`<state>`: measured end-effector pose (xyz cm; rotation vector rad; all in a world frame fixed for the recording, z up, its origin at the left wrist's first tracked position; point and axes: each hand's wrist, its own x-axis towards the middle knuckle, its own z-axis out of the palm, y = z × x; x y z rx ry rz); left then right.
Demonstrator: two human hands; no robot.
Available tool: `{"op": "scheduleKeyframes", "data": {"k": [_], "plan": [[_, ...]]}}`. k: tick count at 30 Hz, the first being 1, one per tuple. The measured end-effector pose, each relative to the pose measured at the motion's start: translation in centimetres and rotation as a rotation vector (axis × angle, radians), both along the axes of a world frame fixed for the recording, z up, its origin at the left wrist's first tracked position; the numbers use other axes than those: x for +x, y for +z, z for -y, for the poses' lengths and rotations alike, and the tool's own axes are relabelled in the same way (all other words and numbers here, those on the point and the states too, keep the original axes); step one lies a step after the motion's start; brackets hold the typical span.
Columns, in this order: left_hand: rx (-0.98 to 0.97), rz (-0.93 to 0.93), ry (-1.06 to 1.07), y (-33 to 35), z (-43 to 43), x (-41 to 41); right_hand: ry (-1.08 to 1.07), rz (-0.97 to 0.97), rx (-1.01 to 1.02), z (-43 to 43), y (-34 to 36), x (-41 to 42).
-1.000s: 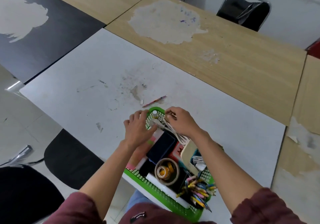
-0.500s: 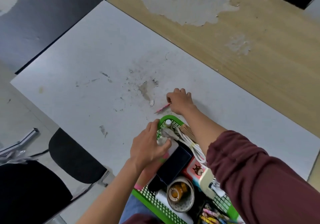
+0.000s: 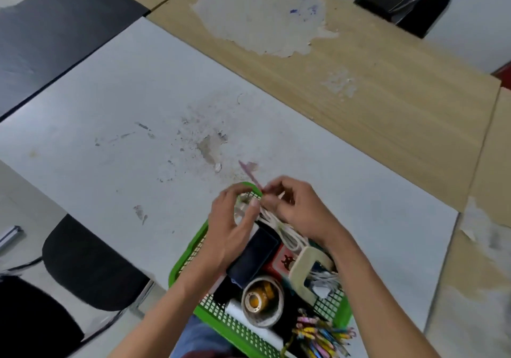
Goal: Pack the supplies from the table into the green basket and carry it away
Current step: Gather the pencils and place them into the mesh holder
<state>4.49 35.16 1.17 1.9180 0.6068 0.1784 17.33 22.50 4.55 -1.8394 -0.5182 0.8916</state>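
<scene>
My right hand (image 3: 298, 208) is over the far end of the green basket (image 3: 188, 255). Its thumb and fingertips pinch a pink pencil (image 3: 250, 173). The pencil is tilted, with its free end pointing away from me, over the white desk (image 3: 110, 108).

My left hand (image 3: 232, 227) is over the same far end of the basket, just beside the right hand. Its fingers are curled and its thumb lies against a bundle of white cable (image 3: 287, 233). The picture is blurred here, so I cannot tell whether this hand has hold of the cable.

The basket sits at the near edge of the desk, and its near end hangs past the edge toward me. Contents:
- the white cable, along the right side;
- a dark blue case (image 3: 254, 258), in the middle, touching the left hand;
- a roll of tape (image 3: 262, 302), at the near end;
- a red box with a cartoon figure (image 3: 284, 260), beside the case;
- a cream plastic piece (image 3: 307, 269), leaning at the right side;
- a bunch of coloured pencils (image 3: 320, 335), at the near right corner.

A black chair (image 3: 91, 263) stands at the left of the desk. A wooden desk (image 3: 359, 94) adjoins the far side.
</scene>
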Motion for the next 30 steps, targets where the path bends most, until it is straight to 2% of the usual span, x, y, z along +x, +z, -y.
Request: {"op": "scheduleKeyframes", "data": {"k": [2,5,9,16,18,21,23,27,30], "plan": [[-0.143,0.058,-0.089,2.1,2.1,-0.9,0.042,-0.020,-0.021,2.8,1.2,-2.1],[-0.135,0.069,-0.135,2.4,4.8,-3.0,0.033,0.014,-0.086,6.8,2.2,-4.8],[-0.274,0.112,-0.183,2.8,8.0,-5.9,0.037,0.108,-0.157,10.4,3.7,-7.8],[-0.313,0.167,-0.211,4.4,10.8,-8.9,0.007,0.101,-0.034,13.0,4.5,-10.8],[-0.240,0.156,-0.212,4.4,11.2,-9.9,-0.101,0.107,-0.021,14.3,3.5,-11.7],[-0.150,0.085,-0.250,3.5,11.6,-12.0,-0.467,0.178,-0.064,16.9,0.3,-13.0],[-0.097,0.029,-0.340,2.5,12.5,-13.3,-0.616,0.160,-0.138,18.3,-1.9,-14.2],[0.202,-0.027,-0.499,-0.1,13.6,-13.9,-0.731,-0.033,-0.100,19.1,-5.0,-16.3],[0.412,-0.057,-0.549,-2.6,13.7,-13.7,-0.747,-0.048,-0.090,18.9,-5.9,-16.7]]}}
